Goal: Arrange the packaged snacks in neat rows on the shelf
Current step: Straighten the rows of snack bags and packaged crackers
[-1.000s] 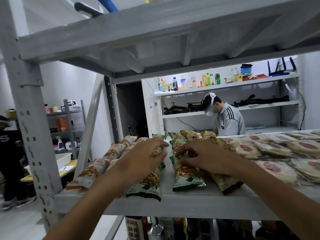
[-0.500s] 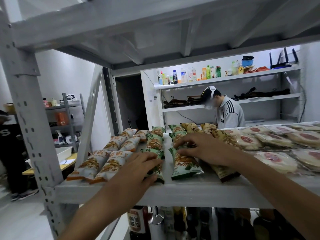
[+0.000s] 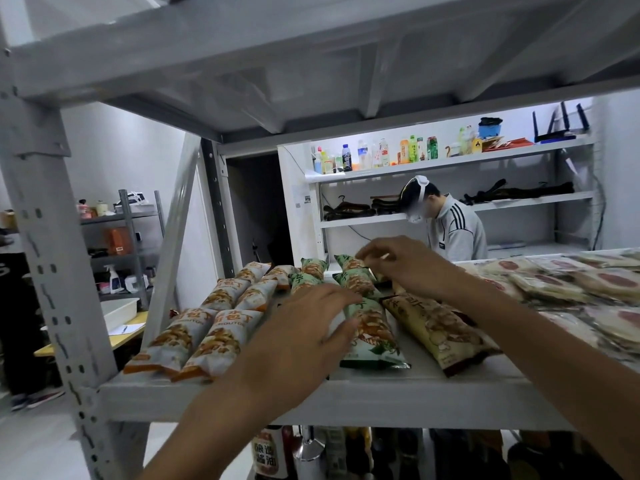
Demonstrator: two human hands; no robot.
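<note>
Long snack packets lie in rows on the grey shelf board point(image 3: 346, 400): white-and-orange ones point(image 3: 214, 341) at the left, green ones point(image 3: 374, 337) in the middle, a yellow-brown one point(image 3: 436, 330) to their right. My left hand point(image 3: 304, 327) lies flat with spread fingers over the near end of the left green row, its fingertips touching the front green packet. My right hand point(image 3: 408, 268) reaches to the back of the shelf. Its fingertips are bunched on the top of a back-row packet point(image 3: 349, 263); the grip itself is partly hidden.
Flat round cakes in clear wrappers point(image 3: 554, 282) cover the shelf's right side. Another shelf board point(image 3: 311, 46) hangs close overhead, and a perforated upright post point(image 3: 45, 271) stands at the left. Bottles point(image 3: 266, 459) sit on the level below. A person point(image 3: 453, 226) stands behind the rack.
My left hand slid from the back of the green row toward the front and right. My right hand moved from the middle packets to the back of the shelf.
</note>
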